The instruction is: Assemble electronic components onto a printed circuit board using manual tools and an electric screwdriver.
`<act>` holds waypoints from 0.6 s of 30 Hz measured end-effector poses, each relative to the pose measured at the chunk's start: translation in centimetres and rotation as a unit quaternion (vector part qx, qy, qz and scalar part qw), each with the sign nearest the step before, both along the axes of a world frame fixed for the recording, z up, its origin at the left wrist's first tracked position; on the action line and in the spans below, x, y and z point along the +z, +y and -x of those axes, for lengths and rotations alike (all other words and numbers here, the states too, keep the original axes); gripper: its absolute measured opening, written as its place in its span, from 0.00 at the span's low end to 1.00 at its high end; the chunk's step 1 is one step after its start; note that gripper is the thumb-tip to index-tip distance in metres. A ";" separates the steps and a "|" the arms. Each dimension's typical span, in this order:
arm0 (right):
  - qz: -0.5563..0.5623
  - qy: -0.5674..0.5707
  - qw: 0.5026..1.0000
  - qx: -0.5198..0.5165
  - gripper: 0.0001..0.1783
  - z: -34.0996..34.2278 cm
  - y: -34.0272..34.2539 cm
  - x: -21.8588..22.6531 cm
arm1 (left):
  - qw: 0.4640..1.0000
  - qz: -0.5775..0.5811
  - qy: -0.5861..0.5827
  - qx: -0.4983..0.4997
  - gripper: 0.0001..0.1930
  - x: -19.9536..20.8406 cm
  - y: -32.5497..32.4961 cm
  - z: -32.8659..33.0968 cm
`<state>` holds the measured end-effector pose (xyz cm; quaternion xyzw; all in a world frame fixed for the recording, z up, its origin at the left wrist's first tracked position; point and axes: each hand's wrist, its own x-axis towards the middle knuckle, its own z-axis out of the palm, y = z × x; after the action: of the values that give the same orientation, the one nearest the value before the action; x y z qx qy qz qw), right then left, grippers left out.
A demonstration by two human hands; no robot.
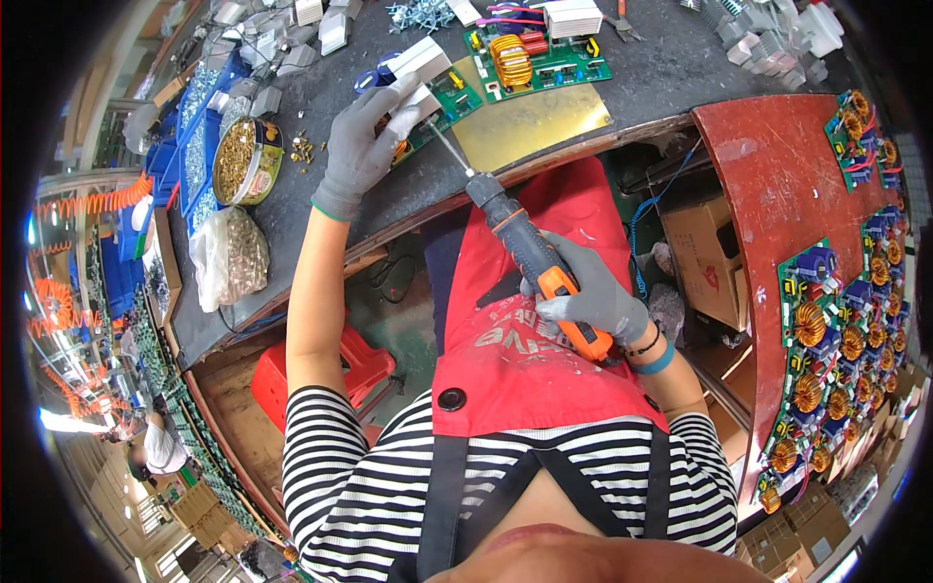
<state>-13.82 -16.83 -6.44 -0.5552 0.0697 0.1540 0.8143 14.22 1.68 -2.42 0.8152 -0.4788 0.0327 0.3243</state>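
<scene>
My left hand (362,148), in a grey glove, is closed at the near left end of a green circuit board, its fingers and thumb against a pale metal heat sink (420,60). Part of that circuit board (457,95) is hidden under the hand. In my right hand (595,290), also gloved, is an orange and dark grey power screwdriver (530,248). Its long thin bit (449,148) slants toward the board's near edge, close to my left thumb; whether it touches a screw I cannot tell. A second circuit board (544,70) with a yellow-wound coil lies beside a brass-coloured plate (535,124).
A tub of brass screws (243,160) stands at the left, near blue bins (199,136) and a plastic bag (231,255) of small parts. Loose heat sinks (768,44) lie far right. Several finished-looking boards (809,325) rest on a red panel (739,185). Pliers (622,24) lie at the back.
</scene>
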 end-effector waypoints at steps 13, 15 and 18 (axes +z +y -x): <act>0.050 0.029 0.998 -0.025 0.47 -0.3 1.3 0.8 | 0.999 0.037 -0.006 -0.009 0.20 -0.4 -0.3 -0.1; 0.092 0.016 0.995 -0.023 0.48 0.0 1.8 1.0 | 0.996 -0.018 -0.083 0.011 0.24 0.0 -0.5 0.6; 0.224 -0.021 0.974 -0.030 0.51 0.1 2.6 0.7 | 0.993 -0.029 -0.108 0.029 0.28 -0.8 -0.5 0.2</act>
<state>-13.91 -14.28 -5.76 -0.7242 0.1018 0.0988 0.6749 14.02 1.15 -3.26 0.8293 -0.4881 0.1163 0.2458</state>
